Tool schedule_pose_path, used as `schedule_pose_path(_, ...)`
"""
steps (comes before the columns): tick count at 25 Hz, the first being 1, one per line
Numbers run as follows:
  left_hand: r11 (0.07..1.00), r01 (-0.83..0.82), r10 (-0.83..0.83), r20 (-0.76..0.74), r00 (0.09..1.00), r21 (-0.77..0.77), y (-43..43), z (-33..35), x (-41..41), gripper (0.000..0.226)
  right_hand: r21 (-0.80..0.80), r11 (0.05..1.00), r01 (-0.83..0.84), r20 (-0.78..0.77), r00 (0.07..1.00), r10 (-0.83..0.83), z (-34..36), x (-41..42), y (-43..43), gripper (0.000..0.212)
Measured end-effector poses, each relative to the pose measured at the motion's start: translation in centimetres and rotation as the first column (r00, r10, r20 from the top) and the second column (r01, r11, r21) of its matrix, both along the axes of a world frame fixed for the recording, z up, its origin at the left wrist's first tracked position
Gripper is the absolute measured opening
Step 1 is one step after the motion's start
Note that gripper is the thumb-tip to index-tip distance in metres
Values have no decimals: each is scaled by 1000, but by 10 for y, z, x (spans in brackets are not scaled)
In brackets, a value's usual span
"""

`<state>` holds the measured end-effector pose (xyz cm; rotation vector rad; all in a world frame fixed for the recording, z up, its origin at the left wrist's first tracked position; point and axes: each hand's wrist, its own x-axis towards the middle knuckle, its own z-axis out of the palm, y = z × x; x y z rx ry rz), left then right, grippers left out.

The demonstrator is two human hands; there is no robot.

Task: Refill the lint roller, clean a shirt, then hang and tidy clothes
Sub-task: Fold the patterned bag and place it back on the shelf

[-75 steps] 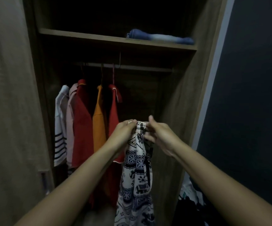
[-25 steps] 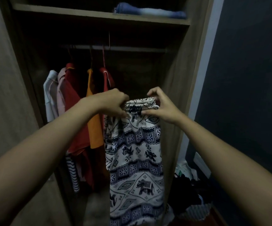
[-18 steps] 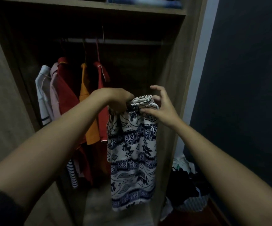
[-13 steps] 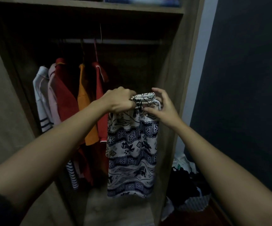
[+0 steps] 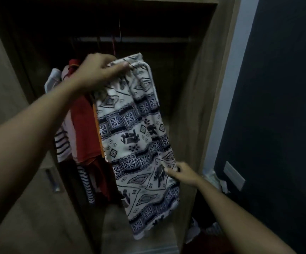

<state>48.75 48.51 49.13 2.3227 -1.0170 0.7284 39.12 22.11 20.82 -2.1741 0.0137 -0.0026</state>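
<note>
Two separated pinches, left hand (image 5: 97, 72) above and right hand (image 5: 183, 173) below, hold the white navy-patterned cloth garment (image 5: 135, 134), seemingly straightening it.

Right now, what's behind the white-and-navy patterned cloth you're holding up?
A hanging red shirt and a sliver of an orange garment show past the white-and-navy patterned cloth at its left edge; whatever hangs directly behind it is covered.

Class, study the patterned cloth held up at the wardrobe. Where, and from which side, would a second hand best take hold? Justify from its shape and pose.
Its lower right edge, from the right, probably. The patterned cloth hangs long and flat from the left hand gripping its bunched top; the bottom is free and slants rightward toward the right hand.
</note>
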Motion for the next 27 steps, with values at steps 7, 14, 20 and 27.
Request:
schedule_pose_path(7,996,85,-85,-206,975,-10,28,4,-8,44,88,989,-116,-76,989,123,26,7,38,28)
schedule_pose_path(14,983,-65,114,-287,951,173,82,17,-4,79,65,997,-48,63,997,44,-3,2,39,16)
schedule_pose_path(20,949,-315,301,-303,904,4,133,-19,21,74,-76,996,-43,82,995,49,3,-2,13,25)
schedule_pose_path(27,900,-377,162,-635,755,-219,172,-76,23,39,263,958,117,-77,992,-100,23,-7,-32,63)
